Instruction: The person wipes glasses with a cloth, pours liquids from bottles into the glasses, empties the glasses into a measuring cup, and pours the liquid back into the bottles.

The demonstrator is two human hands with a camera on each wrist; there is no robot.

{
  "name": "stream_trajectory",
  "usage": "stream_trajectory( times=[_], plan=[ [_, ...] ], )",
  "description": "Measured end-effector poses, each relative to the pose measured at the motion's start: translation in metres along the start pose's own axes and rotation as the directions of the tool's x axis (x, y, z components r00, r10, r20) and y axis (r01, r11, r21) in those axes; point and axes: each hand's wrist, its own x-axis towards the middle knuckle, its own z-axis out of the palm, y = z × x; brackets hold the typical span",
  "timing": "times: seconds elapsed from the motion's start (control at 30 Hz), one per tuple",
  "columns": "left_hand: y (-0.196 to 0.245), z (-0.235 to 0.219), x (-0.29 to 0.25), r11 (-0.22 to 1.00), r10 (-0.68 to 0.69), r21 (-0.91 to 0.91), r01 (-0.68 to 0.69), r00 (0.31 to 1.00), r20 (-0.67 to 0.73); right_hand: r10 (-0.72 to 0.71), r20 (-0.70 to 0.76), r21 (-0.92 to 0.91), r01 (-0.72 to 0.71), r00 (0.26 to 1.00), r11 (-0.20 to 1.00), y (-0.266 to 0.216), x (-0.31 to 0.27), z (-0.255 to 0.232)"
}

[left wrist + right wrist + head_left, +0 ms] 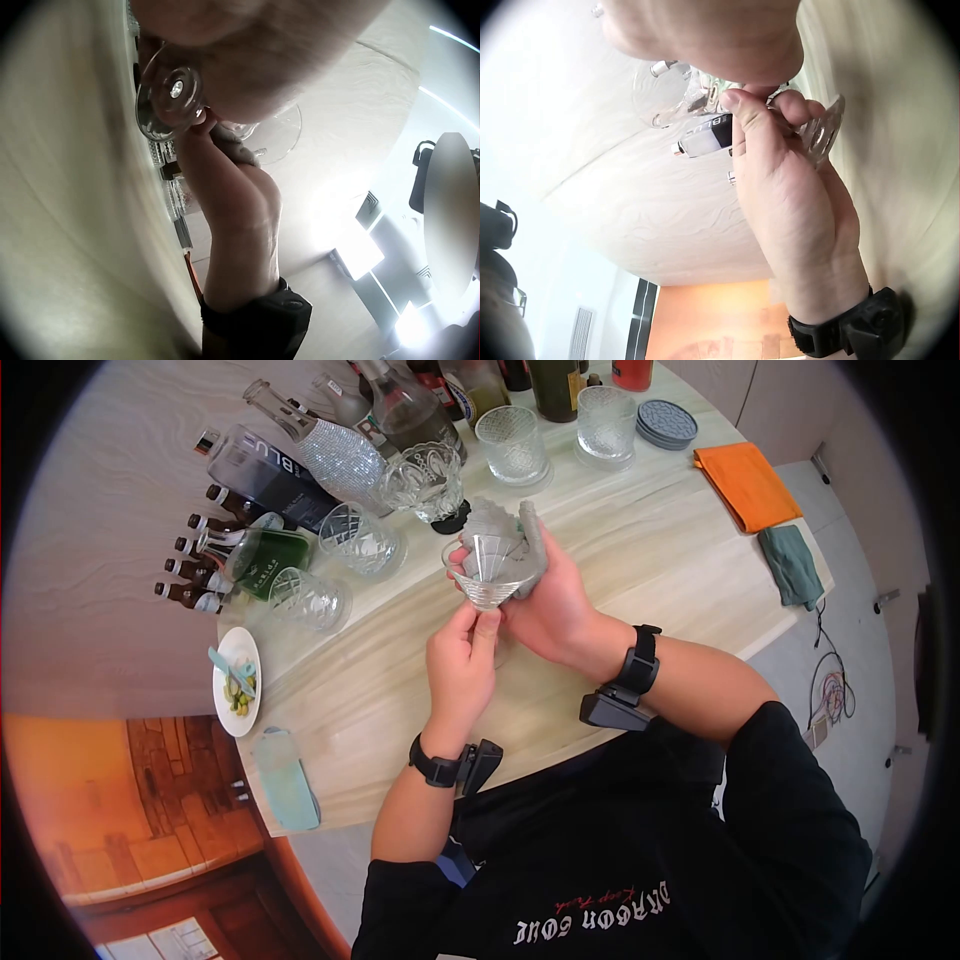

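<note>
Over the table, my left hand (462, 670) grips a clear martini glass (488, 592) by its stem, thumb and fingers just below the cone-shaped bowl. My right hand (556, 610) holds a grey cloth (492, 520) behind and against the far side of that bowl; part of the cloth sticks up past the rim. In the left wrist view the glass's round foot (150, 124) faces the camera, with the right wrist beyond it. The right wrist view shows the foot (827, 129) below the left hand's curled fingers. The right fingertips are hidden behind the cloth and bowl.
Cut-glass tumblers (512, 448) and a black-footed glass (425, 475) stand beyond the hands, before several bottles (270, 475). A plate of garnish (225, 660) and a pale blue-green item (287, 780) lie left. Coasters (667, 422), an orange cloth (745, 482) and a green cloth (790, 565) lie right.
</note>
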Motion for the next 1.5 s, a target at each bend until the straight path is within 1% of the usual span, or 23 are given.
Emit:
stream_trajectory(
  times=[0.03, 0.17, 0.27, 0.33, 0.37, 0.43, 0.47, 0.53, 0.57, 0.63, 0.67, 0.73, 0.77, 0.83, 0.97, 1.03, 1.07, 1.13, 1.17, 1.23, 1.27, 1.33, 1.5],
  plan=[
    [0.001, 0.001, 0.0, 0.998, 0.02, 0.054, -0.018, 0.999, -0.04, 0.002, -0.015, 0.009, -0.001, 1.0, 1.0, -0.001, -0.001, 0.002],
    [0.001, 0.0, -0.001, 0.998, 0.045, 0.051, -0.042, 0.997, -0.066, -0.014, 0.016, -0.005, 0.015, 1.0, 1.0, 0.001, -0.005, 0.002],
    [-0.005, -0.001, -0.001, 1.0, 0.01, 0.018, -0.009, 0.998, -0.066, -0.079, 0.07, -0.104, 0.086, 0.994, 0.991, 0.011, -0.004, -0.006],
    [-0.008, -0.004, 0.0, 0.99, 0.008, -0.137, -0.011, 1.0, -0.024, -0.108, 0.208, -0.242, 0.158, 0.972, 0.957, 0.017, -0.002, -0.015],
    [-0.008, -0.006, 0.001, 0.99, 0.007, -0.139, -0.011, 1.0, -0.029, -0.103, 0.209, -0.244, 0.154, 0.972, 0.958, 0.02, -0.002, -0.018],
    [-0.008, -0.009, 0.002, 0.957, -0.009, -0.29, 0.026, 0.998, 0.06, -0.212, 0.323, -0.407, 0.338, 0.922, 0.848, 0.023, -0.004, -0.021],
    [-0.006, -0.009, 0.002, 0.956, -0.01, -0.292, 0.026, 0.998, 0.056, -0.208, 0.325, -0.409, 0.335, 0.923, 0.849, 0.021, -0.004, -0.021],
    [-0.002, -0.01, 0.001, 0.895, 0.032, -0.443, 0.048, 0.985, 0.171, -0.128, 0.404, -0.47, 0.326, 0.906, 0.82, 0.015, -0.005, -0.018],
    [-0.004, -0.011, 0.002, 0.895, 0.033, -0.443, 0.045, 0.985, 0.168, -0.126, 0.407, -0.471, 0.326, 0.905, 0.82, 0.011, -0.006, -0.015],
    [-0.009, -0.014, 0.004, 0.86, 0.077, -0.506, 0.07, 0.961, 0.266, -0.082, 0.449, -0.455, 0.306, 0.89, 0.836, 0.004, -0.006, -0.012],
    [-0.009, -0.016, 0.003, 0.86, 0.077, -0.506, 0.071, 0.961, 0.265, -0.08, 0.449, -0.455, 0.305, 0.89, 0.837, 0.003, -0.004, -0.014],
    [-0.006, -0.021, 0.003, 0.842, 0.039, -0.507, 0.186, 0.915, 0.401, 0.006, 0.486, -0.46, 0.25, 0.874, 0.852, 0.0, -0.001, -0.016],
    [-0.006, -0.023, 0.003, 0.842, 0.039, -0.507, 0.186, 0.916, 0.4, 0.006, 0.486, -0.46, 0.25, 0.874, 0.852, 0.0, -0.001, -0.015],
    [-0.005, -0.028, 0.004, 0.731, 0.119, -0.602, 0.323, 0.808, 0.577, 0.1, 0.492, -0.422, 0.137, 0.865, 0.896, -0.002, -0.003, -0.01],
    [-0.009, -0.03, 0.002, 0.701, 0.122, -0.625, 0.343, 0.806, 0.579, 0.163, 0.516, -0.392, 0.063, 0.841, 0.918, -0.003, -0.007, -0.006],
    [-0.014, -0.03, 0.002, 0.682, 0.122, -0.623, 0.383, 0.781, 0.613, 0.241, 0.428, -0.457, -0.022, 0.871, 0.889, -0.006, -0.011, -0.004],
    [-0.014, -0.028, 0.002, 0.683, 0.12, -0.621, 0.385, 0.779, 0.615, 0.239, 0.428, -0.455, -0.021, 0.872, 0.89, -0.009, -0.014, -0.002],
    [-0.015, -0.024, 0.002, 0.723, 0.078, -0.61, 0.323, 0.84, 0.537, 0.32, 0.283, -0.477, -0.157, 0.904, 0.865, -0.016, -0.02, 0.006],
    [-0.016, -0.024, 0.002, 0.723, 0.077, -0.609, 0.325, 0.839, 0.539, 0.32, 0.281, -0.476, -0.158, 0.905, 0.865, -0.017, -0.022, 0.006],
    [-0.017, -0.024, 0.002, 0.755, 0.011, -0.593, 0.28, 0.899, 0.438, 0.274, 0.207, -0.543, -0.122, 0.939, 0.83, -0.02, -0.022, 0.007],
    [-0.014, -0.023, 0.003, 0.756, 0.011, -0.592, 0.281, 0.898, 0.44, 0.272, 0.207, -0.542, -0.121, 0.94, 0.831, -0.017, -0.017, 0.002],
    [-0.008, -0.019, 0.004, 0.823, 0.025, -0.546, 0.155, 0.951, 0.308, 0.008, 0.323, -0.457, 0.149, 0.946, 0.877, -0.01, -0.006, -0.01],
    [-0.013, -0.014, 0.006, 0.818, 0.023, -0.557, 0.145, 0.959, 0.284, -0.029, 0.281, -0.41, 0.147, 0.959, 0.9, -0.006, -0.008, -0.009]
  ],
)
